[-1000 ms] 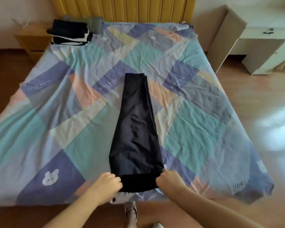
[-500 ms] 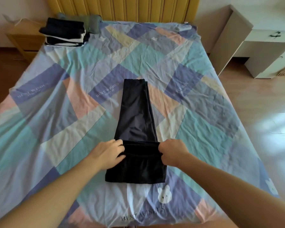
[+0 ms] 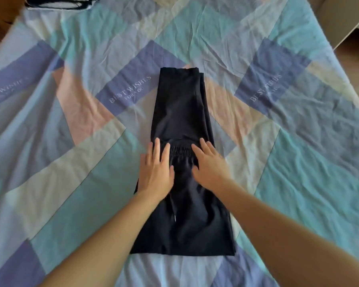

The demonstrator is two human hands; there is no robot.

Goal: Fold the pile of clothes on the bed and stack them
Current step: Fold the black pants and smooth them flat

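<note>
A pair of dark navy trousers (image 3: 180, 104) lies lengthwise in the middle of the bed, folded in half along its length. Its near end is folded over, so the elastic waistband (image 3: 179, 151) rests on top of the legs. My left hand (image 3: 155, 172) lies flat on the left part of the folded layer, fingers spread. My right hand (image 3: 209, 166) lies flat on the right part, fingers spread too. Neither hand grips the cloth. A stack of folded dark and white clothes (image 3: 58, 2) sits at the far left corner, cut off by the frame's top.
The bed (image 3: 71, 183) carries a patchwork sheet of blue, teal, pink and cream blocks with "Best wishes for you" lettering. A pale cabinet (image 3: 344, 15) stands past the bed's far right corner. A wooden nightstand edge (image 3: 0, 13) shows at far left.
My hands carried the waistband end away from me over the legs, let go of it, and now press flat on it. The camera has moved closer over the bed.
</note>
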